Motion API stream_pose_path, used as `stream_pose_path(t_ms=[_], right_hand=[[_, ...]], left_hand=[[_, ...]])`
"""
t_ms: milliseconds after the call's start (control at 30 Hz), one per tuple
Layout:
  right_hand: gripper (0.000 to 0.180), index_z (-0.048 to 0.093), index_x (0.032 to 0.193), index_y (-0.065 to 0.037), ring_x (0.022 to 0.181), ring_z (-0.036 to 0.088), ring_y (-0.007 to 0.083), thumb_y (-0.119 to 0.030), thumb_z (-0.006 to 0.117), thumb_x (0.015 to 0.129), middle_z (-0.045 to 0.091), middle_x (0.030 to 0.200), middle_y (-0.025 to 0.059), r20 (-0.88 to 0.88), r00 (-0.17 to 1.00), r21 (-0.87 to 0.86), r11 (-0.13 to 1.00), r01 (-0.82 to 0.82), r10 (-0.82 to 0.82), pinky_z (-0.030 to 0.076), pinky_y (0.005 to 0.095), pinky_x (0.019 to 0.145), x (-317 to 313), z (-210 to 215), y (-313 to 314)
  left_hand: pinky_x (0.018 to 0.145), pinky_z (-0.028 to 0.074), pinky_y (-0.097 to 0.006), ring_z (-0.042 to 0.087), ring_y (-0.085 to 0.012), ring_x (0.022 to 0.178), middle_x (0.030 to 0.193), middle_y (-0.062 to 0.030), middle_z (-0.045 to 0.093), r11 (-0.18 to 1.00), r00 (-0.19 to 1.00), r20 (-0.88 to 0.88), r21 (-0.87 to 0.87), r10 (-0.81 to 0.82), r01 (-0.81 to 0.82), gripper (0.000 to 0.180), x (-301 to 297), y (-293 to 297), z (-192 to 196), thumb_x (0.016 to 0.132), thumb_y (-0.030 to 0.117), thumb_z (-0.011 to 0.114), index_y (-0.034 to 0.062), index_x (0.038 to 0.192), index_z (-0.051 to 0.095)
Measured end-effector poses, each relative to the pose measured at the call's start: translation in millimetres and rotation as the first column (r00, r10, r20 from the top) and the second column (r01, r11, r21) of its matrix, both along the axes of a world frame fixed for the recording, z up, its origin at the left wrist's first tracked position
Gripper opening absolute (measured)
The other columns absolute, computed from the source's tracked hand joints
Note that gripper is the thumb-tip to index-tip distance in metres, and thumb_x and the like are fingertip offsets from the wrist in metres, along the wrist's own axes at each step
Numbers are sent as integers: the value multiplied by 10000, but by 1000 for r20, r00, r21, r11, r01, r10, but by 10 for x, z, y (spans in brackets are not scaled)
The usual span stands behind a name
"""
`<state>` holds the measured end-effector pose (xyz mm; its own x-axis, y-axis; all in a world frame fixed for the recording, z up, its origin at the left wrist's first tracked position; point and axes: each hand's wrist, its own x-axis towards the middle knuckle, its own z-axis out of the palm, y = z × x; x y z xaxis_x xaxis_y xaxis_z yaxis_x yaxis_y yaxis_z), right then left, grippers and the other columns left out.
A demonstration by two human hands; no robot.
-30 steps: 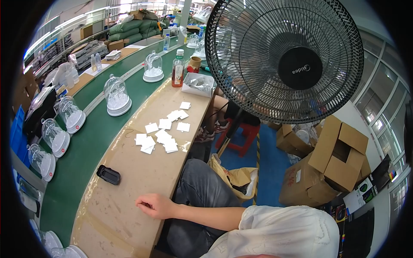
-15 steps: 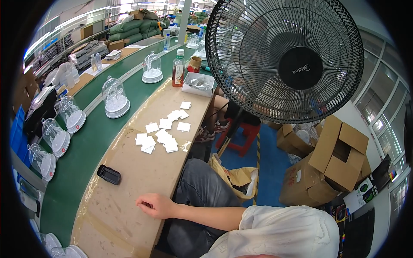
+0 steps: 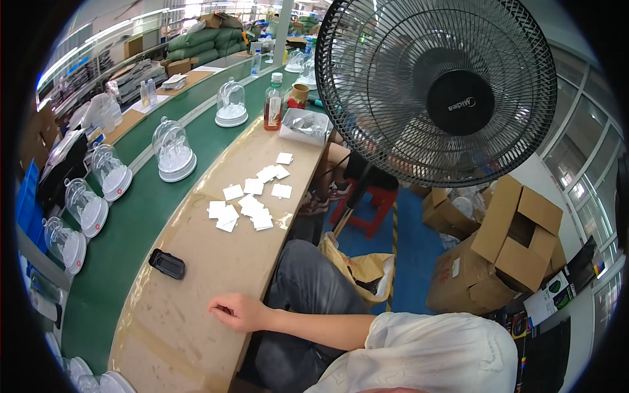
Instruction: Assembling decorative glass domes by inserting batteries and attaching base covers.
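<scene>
My right hand (image 3: 237, 312) rests on the near part of the tan worktable (image 3: 190, 314), its fingers loosely curled in and no object showing in them. My left hand is out of view. Up and to the left of the right hand lies a small black oblong tray-like case (image 3: 168, 264). Farther along the table, several white square pieces (image 3: 251, 205) with small tabs are scattered, some overlapping. A white box (image 3: 304, 128) of clear plastic parts stands at the far end, beside a bottle of reddish liquid (image 3: 273, 103).
Clear domes on white bases (image 3: 175, 150) stand along the green conveyor belt (image 3: 141, 216) at left. A large black fan (image 3: 460, 101) looms at upper right. Cardboard cartons (image 3: 488, 262) and a yellowish sack (image 3: 360, 268) sit on the blue floor. Another person's legs show beside a red stool (image 3: 373, 206).
The whole view has shifted very slightly, and the fan's head has turned a little. My right hand stays where it was on the table.
</scene>
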<state>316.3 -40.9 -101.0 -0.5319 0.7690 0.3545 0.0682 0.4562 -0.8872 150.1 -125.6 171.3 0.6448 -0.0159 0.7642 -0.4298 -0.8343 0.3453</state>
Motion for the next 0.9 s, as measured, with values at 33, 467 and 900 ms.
stream_pose_path(t_ms=[33, 467, 900], right_hand=[[99, 612, 963, -41, 609, 564, 250, -105, 577, 896, 606, 718, 120, 0, 1000, -24, 1000, -2, 2, 440, 351, 582, -7, 23, -11], [105, 637, 983, -47, 593, 534, 163, -89, 599, 895, 610, 748, 65, 3, 1000, 46, 999, 22, -22, 439, 297, 568, 12, -10, 12], [90, 633, 962, -44, 587, 539, 185, -90, 602, 892, 596, 726, 79, -20, 998, 96, 994, 59, -57, 436, 307, 561, 6, -4, 12]], left_hand=[[558, 495, -320, 607, -220, 642, 853, -142, 685, 1000, 1000, 15, -1, -1, 1, 160, -8, -7, -9, 859, 177, 561, 26, 838, 610], [493, 453, -337, 562, -206, 625, 850, -84, 684, 988, 992, -61, -101, 109, -115, 121, -150, -94, -69, 852, 198, 549, 89, 849, 600], [468, 414, -316, 545, -194, 579, 808, -82, 679, 999, 987, 155, 19, -38, 35, 88, 36, 29, -111, 867, 165, 557, 91, 840, 597]])
